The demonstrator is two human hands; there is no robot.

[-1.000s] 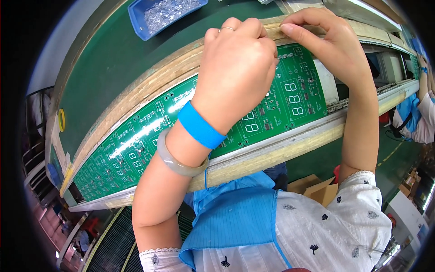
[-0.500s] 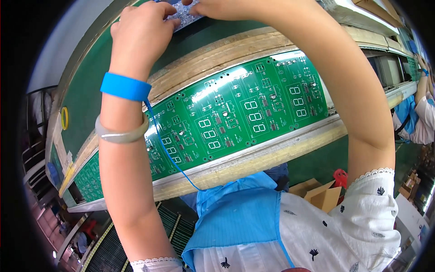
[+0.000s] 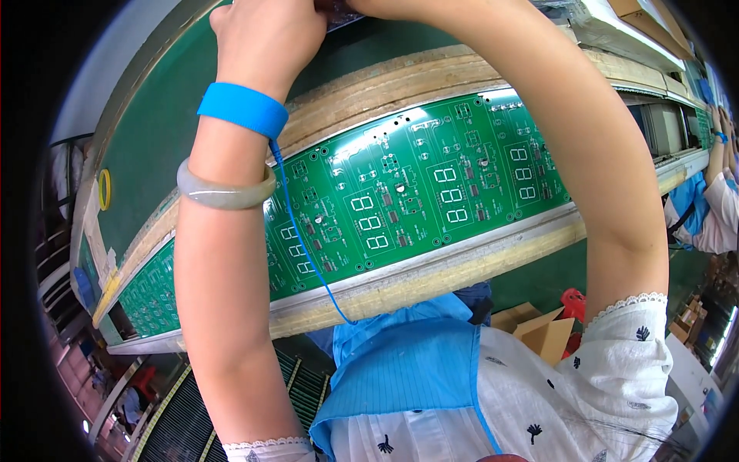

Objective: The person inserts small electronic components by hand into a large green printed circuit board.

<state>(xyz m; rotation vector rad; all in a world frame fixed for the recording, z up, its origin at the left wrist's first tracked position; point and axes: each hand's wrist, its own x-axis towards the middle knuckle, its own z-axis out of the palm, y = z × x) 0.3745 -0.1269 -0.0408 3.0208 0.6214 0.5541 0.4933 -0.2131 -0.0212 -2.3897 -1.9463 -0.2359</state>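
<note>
Both arms reach up past the far side of the bench. My left hand (image 3: 271,37), with a blue wrist strap (image 3: 242,109) and a pale bangle (image 3: 225,188) below it, is at the top edge, its fingers mostly hidden. Only a small part of my right hand (image 3: 377,6) shows there. Between the hands is a dark sliver of a container (image 3: 339,17), largely cut off. Beneath my arms a long green circuit board (image 3: 416,181) with white digit outlines and small mounted parts lies between two rails. The strap's blue cord hangs across it.
A wooden rail (image 3: 400,75) runs behind the board and a pale rail (image 3: 431,266) in front. At left lies a yellow ring (image 3: 105,190). Below are an open cardboard box (image 3: 543,331) and a dark slotted rack (image 3: 181,420). Another person's arm (image 3: 717,146) shows at far right.
My left hand has moved up and right, its fingers now largely hidden. Less of the container with small shiny parts shows. The board sits slightly further right in view.
</note>
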